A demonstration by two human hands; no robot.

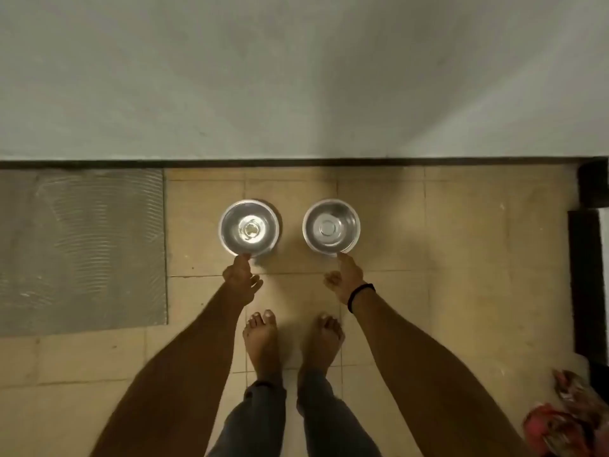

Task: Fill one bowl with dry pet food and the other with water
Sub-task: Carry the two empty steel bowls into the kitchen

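A grey ribbed mat lies on the tiled floor at far left, against the wall. Left hand reaches down, fingertips touching the near rim of the left steel bowl — fingers loosely curled, nothing lifted. The right steel bowl stands just beside it, apart, both upright near the wall; neither holds food. Right hand touches that bowl's near rim with an extended finger, the other fingers curled — a black band at the wrist. Bare feet stand below.
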